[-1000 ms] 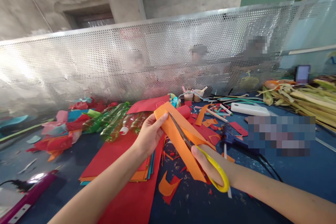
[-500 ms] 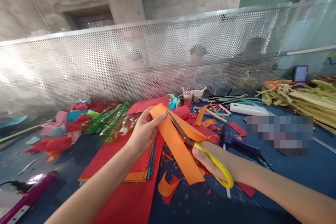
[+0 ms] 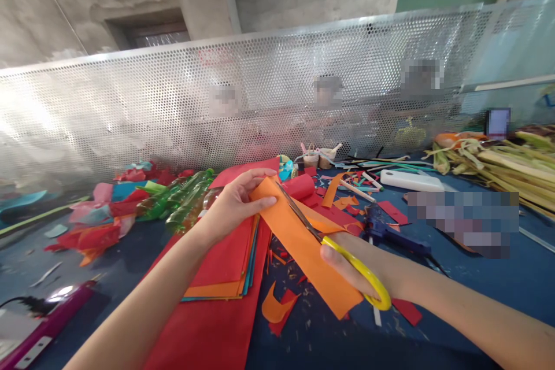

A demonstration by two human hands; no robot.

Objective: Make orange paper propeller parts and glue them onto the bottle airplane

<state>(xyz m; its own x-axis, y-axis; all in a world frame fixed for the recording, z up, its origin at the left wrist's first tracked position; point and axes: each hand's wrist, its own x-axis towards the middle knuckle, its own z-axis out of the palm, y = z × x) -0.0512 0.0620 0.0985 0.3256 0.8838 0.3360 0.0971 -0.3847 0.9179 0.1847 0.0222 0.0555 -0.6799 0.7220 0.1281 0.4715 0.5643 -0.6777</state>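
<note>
My left hand (image 3: pixel 240 202) pinches the upper end of an orange paper strip (image 3: pixel 303 254) between thumb and fingers. The strip slants down to the right. My right hand (image 3: pixel 351 260) is wrapped round the yellow handle of a pair of scissors (image 3: pixel 359 269), whose blades point up and left along the orange paper's edge, near my left thumb. Part of the orange paper lies behind the blades. Beneath my left hand is a stack of red, orange and blue sheets (image 3: pixel 221 266) on a large red sheet (image 3: pixel 208 335).
Green plastic bottles (image 3: pixel 191 199) and crumpled coloured paper (image 3: pixel 93 231) lie left. A blue glue gun (image 3: pixel 394 237), a white object (image 3: pixel 411 180) and dried husks (image 3: pixel 503 165) are right. A purple power strip (image 3: pixel 52 324) sits lower left. A perforated metal screen (image 3: pixel 173 110) stands behind.
The lower end of the orange strip has swung right and slightly down. My left thumb and wrist have shifted a little, and the scissors have moved slightly right.
</note>
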